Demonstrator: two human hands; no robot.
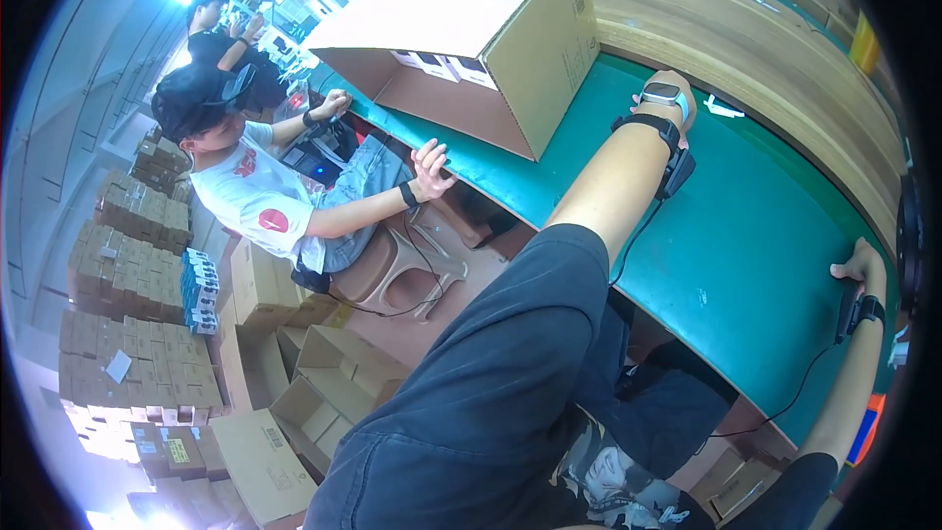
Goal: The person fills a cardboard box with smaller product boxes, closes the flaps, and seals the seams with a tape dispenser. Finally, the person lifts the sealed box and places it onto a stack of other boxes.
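My left hand [679, 90] is at the back edge of the green tabletop [726, 236], right of a large open cardboard box [549, 59]. A watch [664, 94] and a strapped black device [675, 175] are on that wrist; the fingers are mostly hidden. My right hand [862, 267] lies at the table's far right end, thumb spread away from the fingers, and nothing shows in it. A similar black device [847, 312] is strapped at this wrist. The cardboard box lies with its opening toward the table's front edge, and several small white boxes [442, 67] show inside.
A white scrap [723, 108] lies near the wooden back board [687, 25]. To the left, a seated co-worker [265, 177] has both hands near the table edge; another person [221, 39] is farther back. Stacked cartons [137, 344] and open boxes [334, 383] stand on the floor.
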